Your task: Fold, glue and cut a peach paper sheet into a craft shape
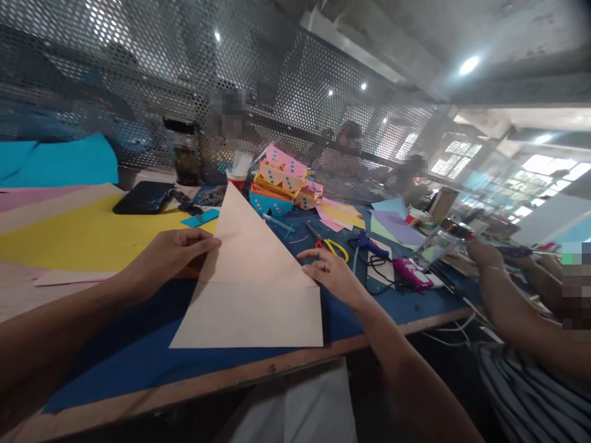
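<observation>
A beige sheet of paper [252, 289] lies on the blue table cover, its upper part folded into a triangle that points away from me. My left hand [168, 253] presses the left edge of the fold, fingers pinched on the paper. My right hand [330, 269] rests on the right end of the fold line, its fingers spread and bent on the paper.
Yellow and pink sheets [78, 237] lie at the left. Behind the fold are a black pouch [143, 197], a stack of dotted paper boxes [279, 184], scissors [330, 245], a glue gun [369, 246]. Another person's arms [512, 307] work at the right. The wooden table edge [258, 372] runs near me.
</observation>
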`<state>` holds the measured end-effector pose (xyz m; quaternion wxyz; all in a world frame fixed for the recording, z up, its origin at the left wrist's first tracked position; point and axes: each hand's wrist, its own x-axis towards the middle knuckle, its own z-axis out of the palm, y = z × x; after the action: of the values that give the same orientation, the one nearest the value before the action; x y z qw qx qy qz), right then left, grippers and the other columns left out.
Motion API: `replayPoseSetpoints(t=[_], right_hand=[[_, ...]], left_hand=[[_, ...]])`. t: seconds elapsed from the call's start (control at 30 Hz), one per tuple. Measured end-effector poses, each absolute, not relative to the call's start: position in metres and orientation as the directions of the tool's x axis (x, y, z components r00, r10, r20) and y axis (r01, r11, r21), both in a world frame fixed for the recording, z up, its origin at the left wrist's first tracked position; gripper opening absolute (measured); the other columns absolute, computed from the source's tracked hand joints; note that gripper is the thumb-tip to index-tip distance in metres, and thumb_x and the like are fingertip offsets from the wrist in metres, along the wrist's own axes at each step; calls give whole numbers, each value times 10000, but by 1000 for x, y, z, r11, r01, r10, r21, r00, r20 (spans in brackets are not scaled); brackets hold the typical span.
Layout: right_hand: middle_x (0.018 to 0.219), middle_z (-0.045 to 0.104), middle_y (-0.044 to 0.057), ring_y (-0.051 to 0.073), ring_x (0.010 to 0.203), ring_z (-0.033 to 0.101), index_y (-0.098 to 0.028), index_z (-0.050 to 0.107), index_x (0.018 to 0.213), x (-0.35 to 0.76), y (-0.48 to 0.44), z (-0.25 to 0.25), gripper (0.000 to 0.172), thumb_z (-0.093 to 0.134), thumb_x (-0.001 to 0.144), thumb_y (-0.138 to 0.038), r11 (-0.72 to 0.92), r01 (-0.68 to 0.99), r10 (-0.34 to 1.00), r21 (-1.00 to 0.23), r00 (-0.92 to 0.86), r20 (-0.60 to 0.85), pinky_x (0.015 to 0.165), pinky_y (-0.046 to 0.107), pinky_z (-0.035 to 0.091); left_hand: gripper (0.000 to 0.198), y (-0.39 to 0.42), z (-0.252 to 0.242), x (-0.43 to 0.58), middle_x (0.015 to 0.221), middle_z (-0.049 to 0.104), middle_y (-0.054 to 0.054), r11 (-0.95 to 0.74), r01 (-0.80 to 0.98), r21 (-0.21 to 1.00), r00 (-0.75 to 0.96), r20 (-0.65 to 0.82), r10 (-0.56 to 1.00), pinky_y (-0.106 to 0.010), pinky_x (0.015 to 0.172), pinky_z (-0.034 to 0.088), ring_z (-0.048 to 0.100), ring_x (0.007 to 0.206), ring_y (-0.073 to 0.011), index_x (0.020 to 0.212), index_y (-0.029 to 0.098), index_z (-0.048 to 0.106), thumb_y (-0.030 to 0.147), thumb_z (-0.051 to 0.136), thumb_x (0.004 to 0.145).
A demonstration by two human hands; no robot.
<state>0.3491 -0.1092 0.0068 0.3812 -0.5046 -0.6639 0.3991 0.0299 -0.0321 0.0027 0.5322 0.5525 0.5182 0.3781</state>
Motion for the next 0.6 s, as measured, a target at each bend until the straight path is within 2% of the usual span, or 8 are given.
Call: replayPoseSetpoints(t=[0.1, 0.23, 0.43, 0.53, 0.6], right_hand=[[691, 590, -32, 119, 637, 550, -196, 628, 1180, 354, -122, 4, 336, 649, 890, -365, 154, 322, 978, -934, -184, 98, 622, 231, 419], [927, 688, 30, 142, 823, 615, -187, 700, 1055, 358, -138, 1, 222, 626, 900, -328, 153, 348, 983, -925, -149, 107, 733, 246, 457], [1050, 712, 32, 159, 959, 630, -208, 718, 1087, 364, -158, 0, 228, 559, 931, -257, 159, 398, 986, -903, -110, 126, 839, 268, 470], [1089, 716, 36, 164, 1007, 642, -209, 717, 1096, 369, -162, -5, 236, 547, 935, -235, 174, 399, 984, -900, -106, 144, 888, 278, 478], [1125, 712, 38, 164, 1051, 645, -213, 713, 1104, 372, -162, -9, 238, 539, 943, -230, 187, 380, 982, -906, -109, 157, 929, 284, 479]], left_hand=[[479, -33, 2, 31, 710, 637, 43, 109, 200, 974, 172, -144, 974, -203, 581, 526, 601, 623, -125, 885, 196, 664, 552, 844, 620], [557, -34, 2, 33, 803, 683, 13, 86, 240, 967, 192, -134, 972, -216, 640, 547, 635, 695, -144, 940, 189, 666, 616, 825, 620], [733, -38, 4, 33, 887, 719, -13, 20, 287, 958, 216, -85, 973, -306, 686, 586, 685, 751, -195, 1248, 236, 590, 617, 800, 657], [788, -41, 6, 35, 794, 687, 36, -70, 331, 941, 301, -35, 953, -238, 610, 529, 646, 664, -148, 1405, 283, 483, 591, 756, 732], [741, -43, 6, 37, 770, 666, 46, -113, 353, 929, 386, -34, 922, -203, 568, 460, 606, 641, -126, 1417, 285, 484, 552, 734, 773]])
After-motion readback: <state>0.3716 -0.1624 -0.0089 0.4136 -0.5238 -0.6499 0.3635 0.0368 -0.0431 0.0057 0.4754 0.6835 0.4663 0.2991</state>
